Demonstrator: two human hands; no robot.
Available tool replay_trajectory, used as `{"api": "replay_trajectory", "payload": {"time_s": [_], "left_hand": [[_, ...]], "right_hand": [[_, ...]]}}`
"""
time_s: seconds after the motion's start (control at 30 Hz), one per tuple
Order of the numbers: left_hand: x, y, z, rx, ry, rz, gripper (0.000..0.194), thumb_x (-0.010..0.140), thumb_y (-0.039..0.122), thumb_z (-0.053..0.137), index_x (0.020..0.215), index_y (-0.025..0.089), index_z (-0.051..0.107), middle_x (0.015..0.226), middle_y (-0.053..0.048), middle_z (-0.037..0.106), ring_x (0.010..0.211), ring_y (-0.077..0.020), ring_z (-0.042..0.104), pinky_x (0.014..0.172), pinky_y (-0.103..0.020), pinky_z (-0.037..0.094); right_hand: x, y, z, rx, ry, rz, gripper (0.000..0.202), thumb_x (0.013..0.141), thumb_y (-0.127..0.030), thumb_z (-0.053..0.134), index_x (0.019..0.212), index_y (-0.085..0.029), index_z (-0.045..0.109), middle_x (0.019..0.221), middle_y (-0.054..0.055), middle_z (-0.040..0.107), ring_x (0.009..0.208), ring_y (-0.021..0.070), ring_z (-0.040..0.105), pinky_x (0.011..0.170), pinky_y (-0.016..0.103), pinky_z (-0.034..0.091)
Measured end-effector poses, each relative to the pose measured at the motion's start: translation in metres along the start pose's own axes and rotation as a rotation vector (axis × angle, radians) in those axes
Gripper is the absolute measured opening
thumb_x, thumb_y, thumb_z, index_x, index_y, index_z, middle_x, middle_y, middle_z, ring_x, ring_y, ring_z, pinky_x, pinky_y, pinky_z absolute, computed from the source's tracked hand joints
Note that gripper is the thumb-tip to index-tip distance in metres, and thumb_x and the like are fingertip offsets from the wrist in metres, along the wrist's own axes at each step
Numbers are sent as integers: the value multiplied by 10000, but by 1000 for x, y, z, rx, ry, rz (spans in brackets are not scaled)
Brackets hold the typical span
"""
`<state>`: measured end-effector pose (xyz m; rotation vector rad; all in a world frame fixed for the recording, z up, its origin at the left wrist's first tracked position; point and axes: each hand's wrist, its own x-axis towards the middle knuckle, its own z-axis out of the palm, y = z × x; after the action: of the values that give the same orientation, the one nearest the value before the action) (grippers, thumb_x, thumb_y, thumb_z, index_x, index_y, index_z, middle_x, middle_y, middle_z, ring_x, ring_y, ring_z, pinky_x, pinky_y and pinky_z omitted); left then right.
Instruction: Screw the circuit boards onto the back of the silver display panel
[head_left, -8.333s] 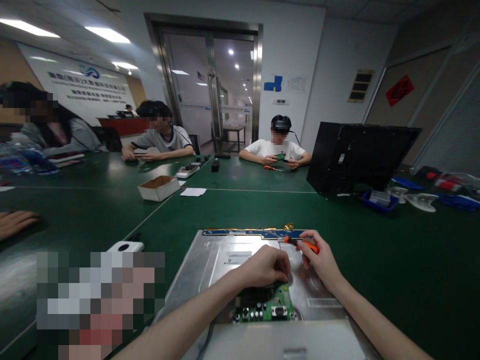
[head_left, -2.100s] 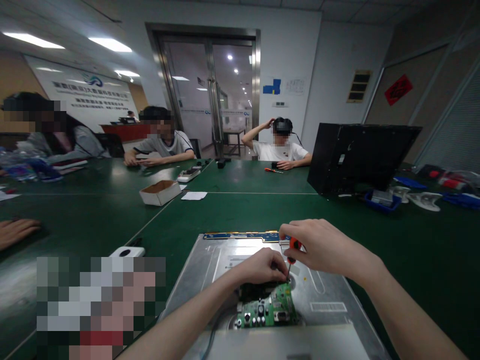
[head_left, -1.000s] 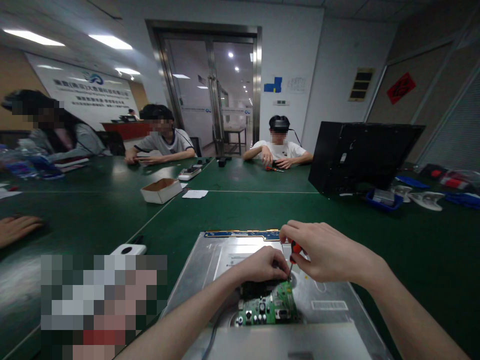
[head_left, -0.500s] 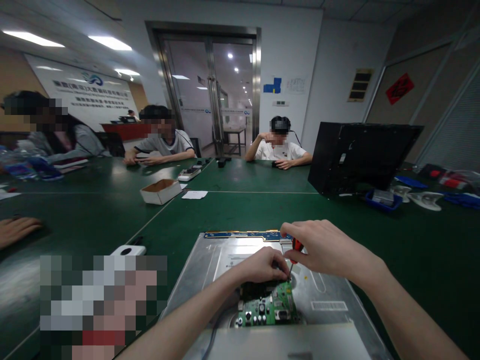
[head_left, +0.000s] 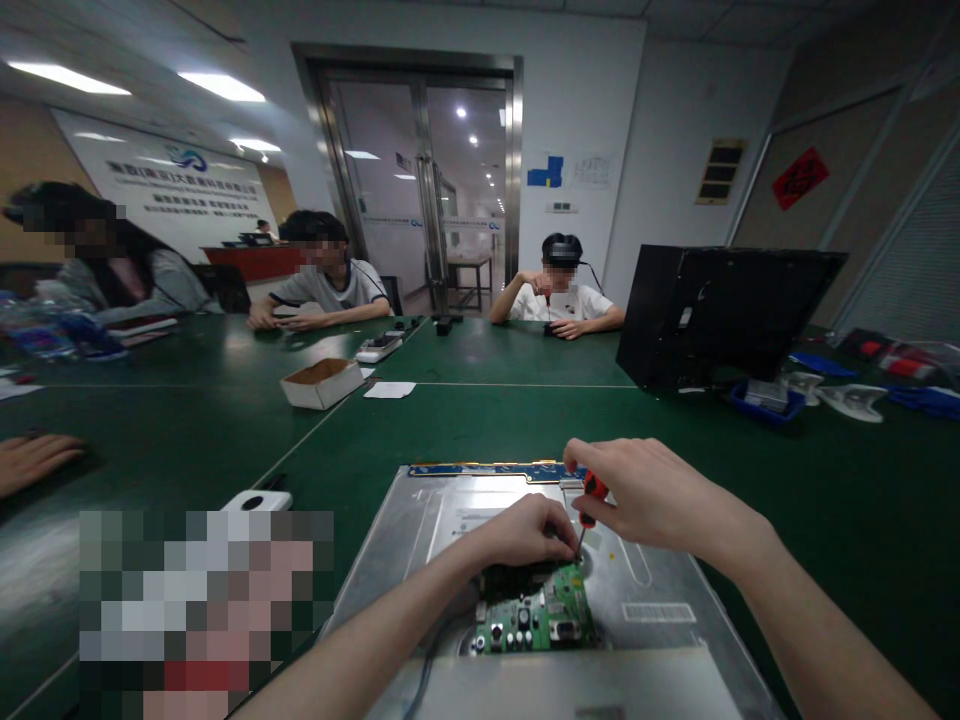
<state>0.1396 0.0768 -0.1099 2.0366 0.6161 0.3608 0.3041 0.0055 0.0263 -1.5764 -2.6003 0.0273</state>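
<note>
A silver metal panel [head_left: 660, 575] lies in front of me, with a green circuit board [head_left: 532, 615] on its middle and a thin blue board [head_left: 480, 469] along its far edge. My right hand [head_left: 637, 490] grips a red and black screwdriver [head_left: 592, 490], its shaft pointing down at the green board's upper right corner. Beside the tip is my left hand [head_left: 534, 530], fingers pinched together at that corner; whatever they hold is hidden. A cable [head_left: 426, 672] runs over the panel left of the board.
A black monitor casing [head_left: 720, 320] stands at the right, near a blue tray [head_left: 765, 400]. An open box [head_left: 322, 384] and papers [head_left: 390, 389] lie on the green table [head_left: 480, 425]. Another person's hand [head_left: 41, 462] rests at the left. Several people sit around the table.
The fingers of my right hand have shifted slightly on the screwdriver, showing more of its red handle. My left hand has stayed in place.
</note>
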Motion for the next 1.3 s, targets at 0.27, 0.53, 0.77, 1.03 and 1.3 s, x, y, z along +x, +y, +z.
{"api": "replay_trajectory", "payload": {"time_s": [0.27,0.53,0.77,1.03,1.3], "left_hand": [[0,2,-1,0,1,-4,150,692,58,652,776,147,739,724,2,694,704,-158,614,679,-226,452],[1,0,0,15,0,-6,124,706,83,666,770,151,748,733,-4,694,719,-162,618,681,-227,445],[0,1,-1,13,4,-19,139,695,75,668,779,155,745,754,0,701,727,-160,616,689,-225,443],[0,4,-1,2,-2,-17,126,695,61,670,761,145,737,708,7,690,697,-153,612,678,-222,446],[0,4,0,17,10,-25,118,689,70,687,754,156,734,766,1,685,729,-152,602,680,-218,442]], "right_hand": [[-6,2,0,41,6,-84,182,801,-186,565,971,-233,522,869,0,665,727,177,592,562,273,296],[-2,2,0,3,-1,-11,161,832,-189,572,984,-227,534,832,13,678,704,178,613,543,262,294],[-2,2,2,-58,2,-14,125,855,-282,589,966,-234,554,792,15,686,719,208,629,532,273,270],[-5,0,-1,66,-2,-85,186,792,-146,557,958,-228,536,864,-6,675,712,163,597,557,267,301],[3,1,3,-121,13,50,152,880,-357,578,953,-224,571,748,28,685,667,213,628,511,274,257]]}}
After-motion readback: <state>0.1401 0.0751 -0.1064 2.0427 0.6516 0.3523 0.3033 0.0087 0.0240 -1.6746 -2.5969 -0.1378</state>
